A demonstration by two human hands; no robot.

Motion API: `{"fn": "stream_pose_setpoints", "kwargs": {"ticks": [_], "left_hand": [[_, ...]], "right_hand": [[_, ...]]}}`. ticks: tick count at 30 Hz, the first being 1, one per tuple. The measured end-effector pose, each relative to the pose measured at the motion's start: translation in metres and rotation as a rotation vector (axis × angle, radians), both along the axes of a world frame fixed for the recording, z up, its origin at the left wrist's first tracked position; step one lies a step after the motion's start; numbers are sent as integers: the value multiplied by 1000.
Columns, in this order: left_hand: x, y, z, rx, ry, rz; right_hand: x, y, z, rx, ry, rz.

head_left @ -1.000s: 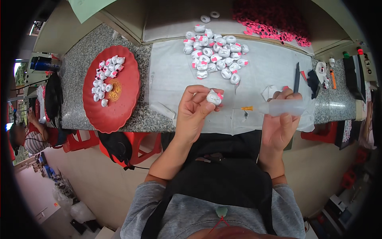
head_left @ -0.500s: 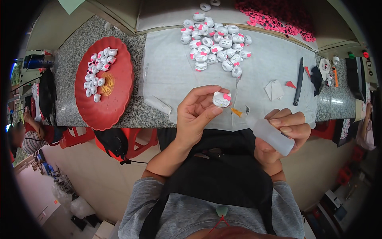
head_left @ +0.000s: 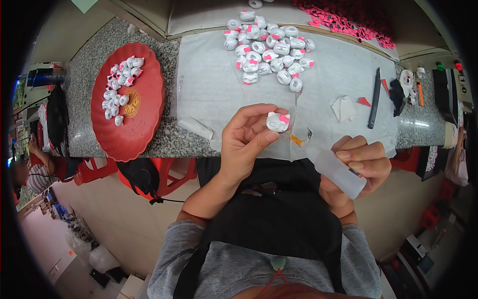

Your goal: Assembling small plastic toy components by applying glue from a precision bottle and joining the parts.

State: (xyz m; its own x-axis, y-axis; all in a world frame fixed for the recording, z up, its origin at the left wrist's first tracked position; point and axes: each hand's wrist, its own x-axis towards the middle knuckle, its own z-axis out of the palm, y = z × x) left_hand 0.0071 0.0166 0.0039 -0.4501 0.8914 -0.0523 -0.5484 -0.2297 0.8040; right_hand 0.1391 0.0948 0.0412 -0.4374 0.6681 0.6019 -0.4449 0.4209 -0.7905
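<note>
Between the thumb and fingers of my left hand [head_left: 247, 137] is a small white cat-head figurine [head_left: 277, 122] with a pink bow, its front turned up. My right hand [head_left: 361, 167] grips a translucent squeeze bottle [head_left: 338, 172], tilted so its thin tip with an orange base [head_left: 297, 141] points at the figurine's lower right edge. Whether the tip touches it I cannot tell. Beyond my hands, a heap of similar white cat heads [head_left: 269, 50] lies on the white sheet [head_left: 209, 84]. More of them sit on a red scalloped tray [head_left: 144, 137] at the left.
Many small pink and black pieces [head_left: 348, 20] lie on the shelf at the far right. A black craft knife [head_left: 374, 97], a folded paper scrap [head_left: 343, 108] and red scraps [head_left: 364, 101] are on the right of the sheet. At the far left another person's arm [head_left: 42, 154] shows.
The whole view has shifted slightly. The figurine and the bottle stay in my hands, with the bottle's tip still close to the figurine's edge.
</note>
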Motion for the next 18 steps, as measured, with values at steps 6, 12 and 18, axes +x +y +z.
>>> {"fn": "stream_pose_setpoints", "kwargs": {"ticks": [6, 12, 18], "left_hand": [[-2, -2, -3, 10, -5, -15], [-6, 0, -9, -1, 73, 68], [-16, 7, -18, -293, 1101, 60]], "right_hand": [[-2, -1, -1, 29, 17, -7], [-8, 0, 0, -67, 110, -130], [11, 19, -17, -546, 54, -131]]}}
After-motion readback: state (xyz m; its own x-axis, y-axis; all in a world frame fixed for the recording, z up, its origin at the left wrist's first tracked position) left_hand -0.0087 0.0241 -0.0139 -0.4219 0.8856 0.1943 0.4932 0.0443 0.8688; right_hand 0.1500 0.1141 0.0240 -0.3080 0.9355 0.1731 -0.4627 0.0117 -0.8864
